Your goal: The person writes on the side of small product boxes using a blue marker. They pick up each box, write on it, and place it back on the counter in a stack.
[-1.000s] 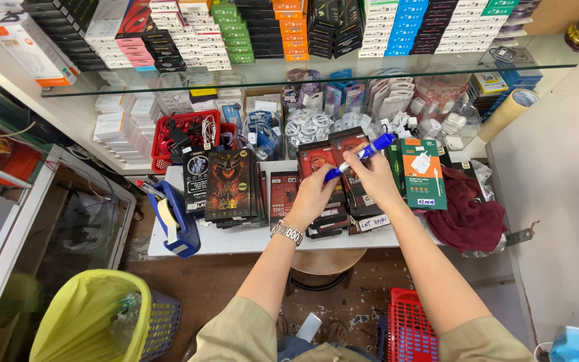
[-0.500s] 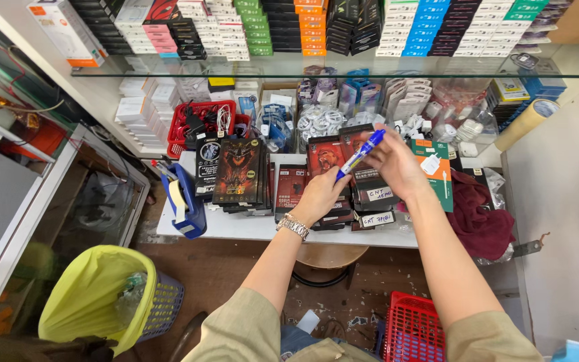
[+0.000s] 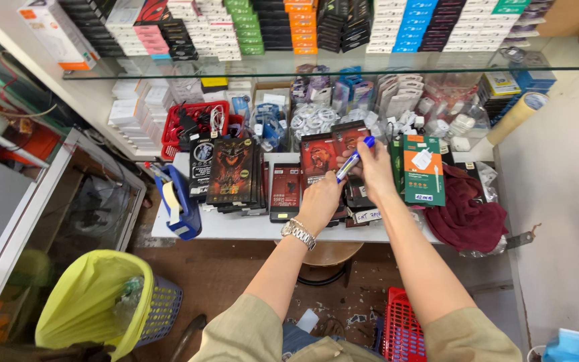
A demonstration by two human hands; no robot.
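Hands meet over a white counter [image 3: 236, 228] crowded with flat packages. The right hand [image 3: 373, 171] is closed around a blue and white marker [image 3: 351, 163], gripping it near the lower half so that the blue cap tilts up and to the right. The left hand [image 3: 319, 201], with a metal wristwatch [image 3: 298, 234] on its wrist, rests palm down on a stack of dark red packages [image 3: 316, 155]; its fingers are curled over the stack's edge, though how firmly they grip cannot be told. The marker's lower tip sits just above the left hand's knuckles.

Just right of the hands stands a green and orange package [image 3: 423, 169], and beyond it lies a crumpled maroon cloth [image 3: 467, 214]. To the left is a pile of black packages with orange artwork [image 3: 230, 171], and a blue tape dispenser [image 3: 181, 204] sits at the counter's left end. A red basket of cables [image 3: 196, 124] sits behind. Below the counter stand a bin with a yellow bag [image 3: 92, 302] and a red crate [image 3: 400, 332].
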